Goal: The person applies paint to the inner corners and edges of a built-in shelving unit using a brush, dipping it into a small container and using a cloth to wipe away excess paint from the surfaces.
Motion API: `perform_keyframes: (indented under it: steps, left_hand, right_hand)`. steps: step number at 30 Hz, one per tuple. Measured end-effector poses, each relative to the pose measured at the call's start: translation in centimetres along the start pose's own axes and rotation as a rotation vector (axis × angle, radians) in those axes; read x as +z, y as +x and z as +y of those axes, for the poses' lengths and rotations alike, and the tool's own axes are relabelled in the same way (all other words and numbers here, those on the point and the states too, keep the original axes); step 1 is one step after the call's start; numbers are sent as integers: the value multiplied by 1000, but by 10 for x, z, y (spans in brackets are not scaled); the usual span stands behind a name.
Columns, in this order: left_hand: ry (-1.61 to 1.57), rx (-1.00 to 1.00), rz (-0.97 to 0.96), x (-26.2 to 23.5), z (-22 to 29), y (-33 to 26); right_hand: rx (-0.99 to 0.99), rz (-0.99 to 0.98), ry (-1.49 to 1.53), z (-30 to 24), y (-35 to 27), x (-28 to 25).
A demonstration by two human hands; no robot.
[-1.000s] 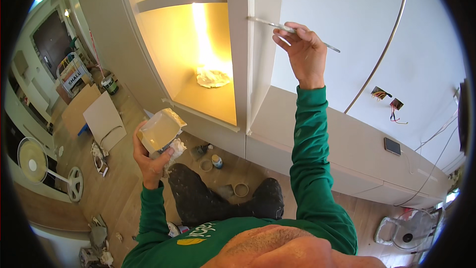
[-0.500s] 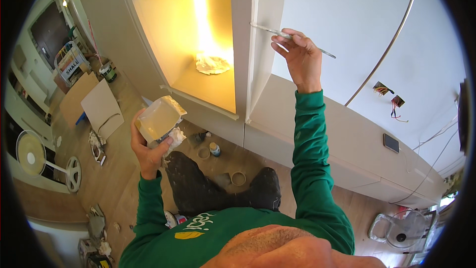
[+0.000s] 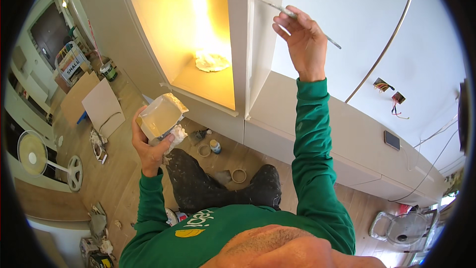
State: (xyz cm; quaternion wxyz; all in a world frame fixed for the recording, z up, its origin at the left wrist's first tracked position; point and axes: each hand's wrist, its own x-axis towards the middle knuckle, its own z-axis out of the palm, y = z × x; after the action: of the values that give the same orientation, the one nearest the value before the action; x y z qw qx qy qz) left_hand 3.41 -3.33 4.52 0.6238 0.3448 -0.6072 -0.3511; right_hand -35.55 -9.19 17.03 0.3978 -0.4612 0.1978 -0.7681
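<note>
Your right hand (image 3: 303,40) is up high, pinching a thin brush (image 3: 292,15) with its tip touching the edge of the white cabinet panel (image 3: 241,45) beside the lit shelf (image 3: 208,82). Your left hand (image 3: 148,146) is wrapped around a square tub (image 3: 159,115) and a crumpled rag (image 3: 176,134), held lower down over the floor.

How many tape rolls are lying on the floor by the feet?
2: one tape roll lies near the small jar below the cabinet, the other tape roll between the knees. More may be hidden behind the legs.
</note>
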Motion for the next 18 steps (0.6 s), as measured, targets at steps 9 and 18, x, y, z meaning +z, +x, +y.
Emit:
perform_keyframes:
  steps: [9,18]
  left_hand:
    - [4,-1,-19,1,2,-1]
    - [5,-5,-29,4,4,-2]
  right_hand:
    - [106,9,-66,18,-28,-31]
    - [-25,0,-48,-5,2,10]
